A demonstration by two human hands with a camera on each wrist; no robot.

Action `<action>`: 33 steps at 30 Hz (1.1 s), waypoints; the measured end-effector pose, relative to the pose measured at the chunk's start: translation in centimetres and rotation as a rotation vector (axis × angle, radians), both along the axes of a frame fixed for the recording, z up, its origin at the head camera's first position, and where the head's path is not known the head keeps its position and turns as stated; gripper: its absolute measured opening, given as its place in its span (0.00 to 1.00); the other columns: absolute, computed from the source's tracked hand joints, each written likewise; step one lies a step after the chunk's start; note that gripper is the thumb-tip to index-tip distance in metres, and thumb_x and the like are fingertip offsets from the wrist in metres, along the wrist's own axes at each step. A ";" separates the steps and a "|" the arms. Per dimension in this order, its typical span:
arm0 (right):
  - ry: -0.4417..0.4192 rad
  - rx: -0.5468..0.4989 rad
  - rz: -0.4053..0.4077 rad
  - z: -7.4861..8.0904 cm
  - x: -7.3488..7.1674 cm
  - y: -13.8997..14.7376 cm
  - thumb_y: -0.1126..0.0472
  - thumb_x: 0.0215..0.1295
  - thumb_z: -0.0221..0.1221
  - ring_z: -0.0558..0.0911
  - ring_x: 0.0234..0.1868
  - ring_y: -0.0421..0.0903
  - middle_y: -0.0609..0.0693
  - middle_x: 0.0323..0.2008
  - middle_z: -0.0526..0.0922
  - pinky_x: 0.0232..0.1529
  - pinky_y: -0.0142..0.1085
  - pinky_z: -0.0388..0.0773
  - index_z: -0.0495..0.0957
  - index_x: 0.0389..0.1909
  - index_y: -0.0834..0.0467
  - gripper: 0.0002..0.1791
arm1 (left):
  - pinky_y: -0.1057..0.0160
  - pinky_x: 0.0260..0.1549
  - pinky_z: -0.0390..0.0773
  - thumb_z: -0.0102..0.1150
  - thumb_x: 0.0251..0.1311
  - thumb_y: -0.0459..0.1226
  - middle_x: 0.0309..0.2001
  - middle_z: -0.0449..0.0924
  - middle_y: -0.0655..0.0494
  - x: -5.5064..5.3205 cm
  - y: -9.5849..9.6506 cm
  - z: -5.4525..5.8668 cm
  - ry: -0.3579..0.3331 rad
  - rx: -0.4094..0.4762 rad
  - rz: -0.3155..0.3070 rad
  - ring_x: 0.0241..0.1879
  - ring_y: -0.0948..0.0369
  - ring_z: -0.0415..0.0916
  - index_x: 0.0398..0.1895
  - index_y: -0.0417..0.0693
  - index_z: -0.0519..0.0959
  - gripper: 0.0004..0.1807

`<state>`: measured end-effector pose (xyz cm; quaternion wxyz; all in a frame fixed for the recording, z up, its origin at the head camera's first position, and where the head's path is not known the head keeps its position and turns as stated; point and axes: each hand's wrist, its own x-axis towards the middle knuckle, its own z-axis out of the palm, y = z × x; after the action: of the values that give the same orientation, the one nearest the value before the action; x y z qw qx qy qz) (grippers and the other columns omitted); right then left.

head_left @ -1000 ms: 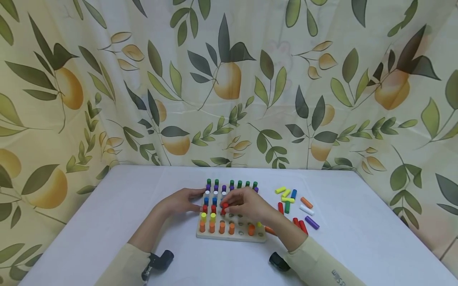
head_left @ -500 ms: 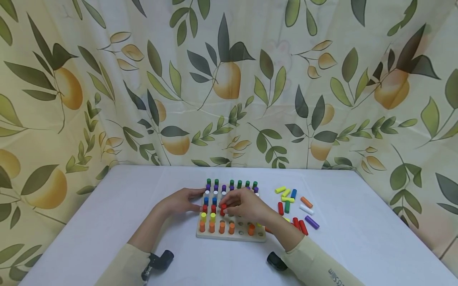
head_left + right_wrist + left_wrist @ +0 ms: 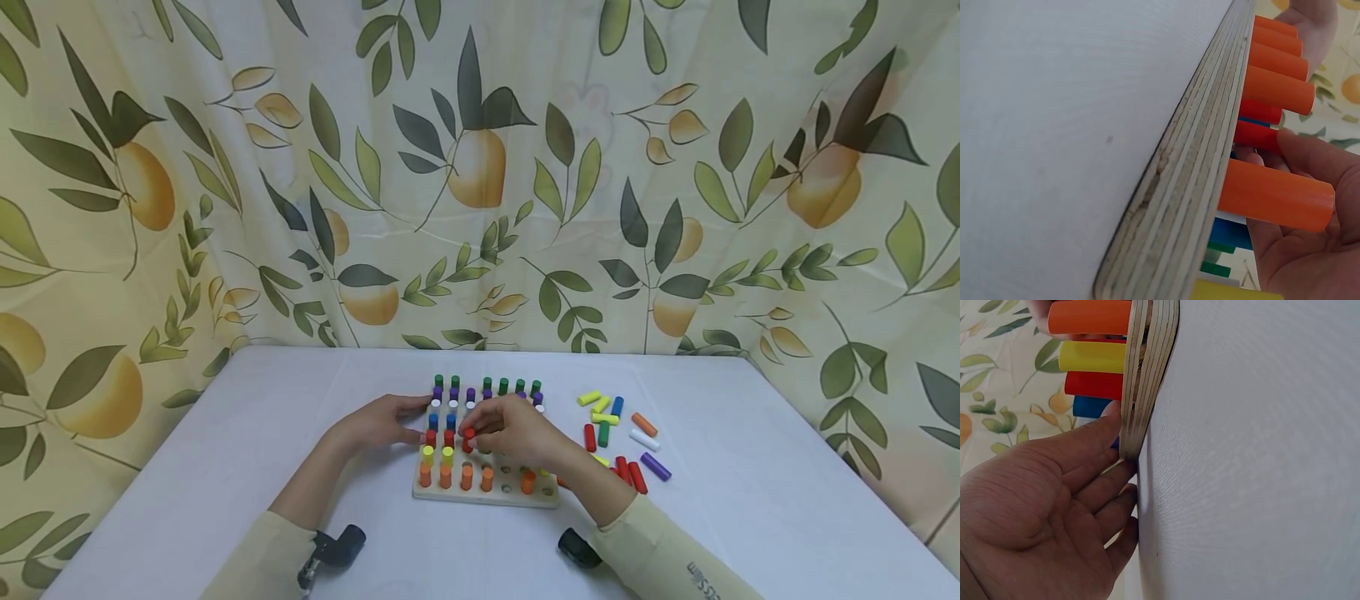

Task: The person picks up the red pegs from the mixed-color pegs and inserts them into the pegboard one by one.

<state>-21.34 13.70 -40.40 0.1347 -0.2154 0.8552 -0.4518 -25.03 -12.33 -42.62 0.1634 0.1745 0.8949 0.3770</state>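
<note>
I have a red peg (image 3: 468,442) pinched near its top between the thumb and fingers of my right hand (image 3: 513,429), the tips closed right up on it. It stands upright over the board (image 3: 486,498), third from the left in its row, just right of two standing red pegs (image 3: 449,438); how deep it sits I cannot tell. My left hand (image 3: 379,422) has its fingers loosely spread and nearly straight, resting against the board's left side, with the thumb tip at the upper rim. The board lies mid-way across the worktop (image 3: 757,467), well in from the far edge. Green pegs (image 3: 503,387) stand along its far side, then purple pegs (image 3: 471,395), white pegs (image 3: 453,407) and blue pegs (image 3: 433,422) in rows towards me. On my side of the red row come yellow pegs (image 3: 447,456), then orange pegs (image 3: 467,477) along the near side, four together at the left and one further right. Between the board and the worktop's right edge lie scattered loose pegs (image 3: 605,419) of mixed colours, some touching. Past the far edge hangs a curtain (image 3: 480,171) printed with leaves and orange fruit.
</note>
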 end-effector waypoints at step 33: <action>-0.006 -0.035 -0.003 0.0 0.2 0.1 0.70 0.69 0.65 0.85 0.46 0.46 0.46 0.42 0.87 0.53 0.40 0.83 0.86 0.46 0.58 0.08 | 0.37 0.71 0.58 0.72 0.62 0.36 0.74 0.69 0.49 0.1 0.1 0.0 0.006 -0.014 0.007 0.77 0.44 0.56 0.76 0.49 0.70 0.38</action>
<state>-21.17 13.76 -40.44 0.1326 -0.2152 0.8471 -0.4676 -24.95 -12.25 -42.62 0.1608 0.1714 0.8985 0.3708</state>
